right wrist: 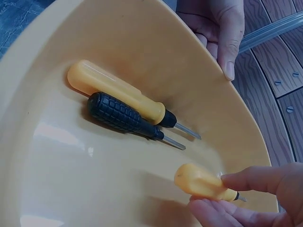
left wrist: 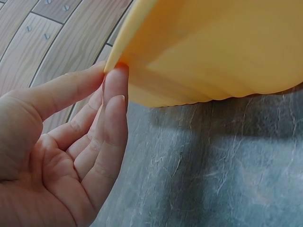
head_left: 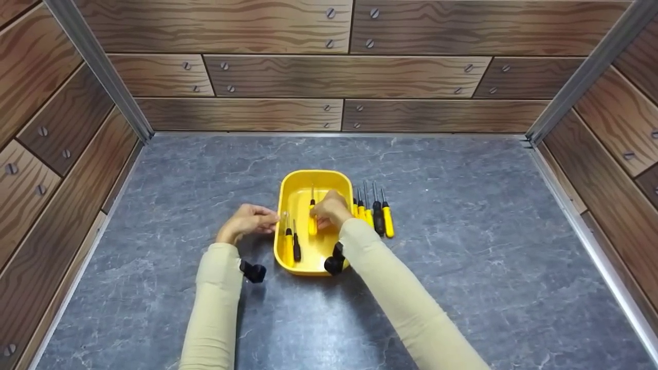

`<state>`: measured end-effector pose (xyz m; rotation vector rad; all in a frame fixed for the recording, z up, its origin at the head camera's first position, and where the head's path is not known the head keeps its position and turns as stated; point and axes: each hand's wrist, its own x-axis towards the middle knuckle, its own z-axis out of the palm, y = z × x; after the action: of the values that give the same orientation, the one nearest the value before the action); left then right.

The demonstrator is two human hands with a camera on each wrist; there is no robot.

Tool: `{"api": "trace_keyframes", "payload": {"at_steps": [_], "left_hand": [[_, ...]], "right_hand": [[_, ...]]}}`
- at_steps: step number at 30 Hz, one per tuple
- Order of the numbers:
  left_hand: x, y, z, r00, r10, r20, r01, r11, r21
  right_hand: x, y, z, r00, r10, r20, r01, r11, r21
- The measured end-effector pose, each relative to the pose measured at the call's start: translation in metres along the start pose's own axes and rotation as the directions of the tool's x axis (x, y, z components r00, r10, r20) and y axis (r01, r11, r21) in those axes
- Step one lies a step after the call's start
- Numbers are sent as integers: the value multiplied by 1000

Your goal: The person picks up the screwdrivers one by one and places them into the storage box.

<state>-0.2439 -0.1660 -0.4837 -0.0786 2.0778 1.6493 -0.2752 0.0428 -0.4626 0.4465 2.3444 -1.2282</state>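
Note:
My right hand (head_left: pixel 331 206) pinches a yellow-handled screwdriver (head_left: pixel 312 218) inside the yellow tray (head_left: pixel 314 177). In the right wrist view, thumb and fingers hold that screwdriver (right wrist: pixel 203 183) by its handle, above the tray floor. Two more screwdrivers lie side by side along the tray's left wall: one yellow-handled (right wrist: pixel 116 94) and one with a black ribbed handle (right wrist: pixel 120 115). At the left rim, my left hand (head_left: pixel 249 222) pinches the tray's edge between thumb and fingers, as the left wrist view shows with the hand (left wrist: pixel 80 142) beside the yellow wall (left wrist: pixel 213 52).
Right of the tray, several screwdrivers stand in a row on the grey marbled surface (head_left: pixel 462 246), among them a black-handled one (head_left: pixel 379 218) and a yellow one (head_left: pixel 388 221) at the row's end. Wood-patterned panels (head_left: pixel 288 74) enclose the back and sides.

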Motion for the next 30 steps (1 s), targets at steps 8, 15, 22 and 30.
{"api": "trace_keyframes", "payload": {"at_steps": [8, 15, 22, 30], "left_hand": [[0, 0, 0, 1000, 0, -9, 0, 1000, -1], [0, 0, 1, 1000, 4, -5, -4, 1000, 11], [0, -2, 0, 1000, -5, -14, 6, 1000, 15], [1, 0, 0, 1000, -3, -15, 3, 1000, 17]], "right_hand": [[3, -1, 7, 1000, -10, -2, 10, 1000, -21], [4, -1, 11, 1000, 12, -29, -13, 999, -45], [2, -2, 18, 999, 25, -40, -28, 996, -87], [3, -3, 20, 997, 25, -68, -32, 994, -105]]}}
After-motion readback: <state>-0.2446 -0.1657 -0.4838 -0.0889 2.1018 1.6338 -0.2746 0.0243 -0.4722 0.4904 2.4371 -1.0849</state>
